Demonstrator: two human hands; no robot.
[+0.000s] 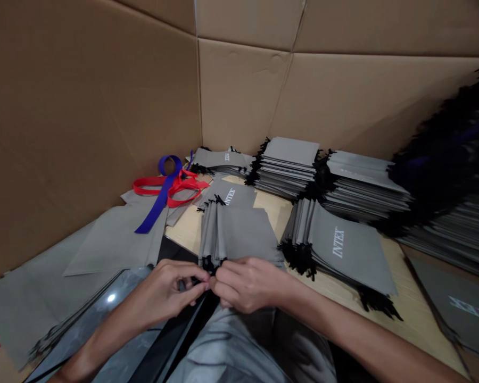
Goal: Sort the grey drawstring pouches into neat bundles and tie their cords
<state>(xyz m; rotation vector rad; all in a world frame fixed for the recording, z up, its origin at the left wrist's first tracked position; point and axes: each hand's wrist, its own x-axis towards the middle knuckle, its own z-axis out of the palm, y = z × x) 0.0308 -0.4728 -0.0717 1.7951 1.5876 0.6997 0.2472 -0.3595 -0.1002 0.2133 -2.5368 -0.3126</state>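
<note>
A stack of grey drawstring pouches (pixel 239 234) lies in front of me on the wooden table (pixel 407 314), black cords at its near end. My left hand (pixel 165 292) and my right hand (pixel 245 284) meet at that near end, fingers pinched together on the black drawstrings (pixel 208 265). Both hands are closed around the cords. The fingertips hide the cord ends.
More stacks of grey INTEX pouches (pixel 339 247) sit to the right and at the back (pixel 287 165). Red ribbon (pixel 175 186) and blue ribbon (pixel 159 202) lie at left on flat grey cloth (pixel 112 239). Cardboard walls (pixel 83 106) enclose the table. Dark fringe (pixel 447 154) hangs at right.
</note>
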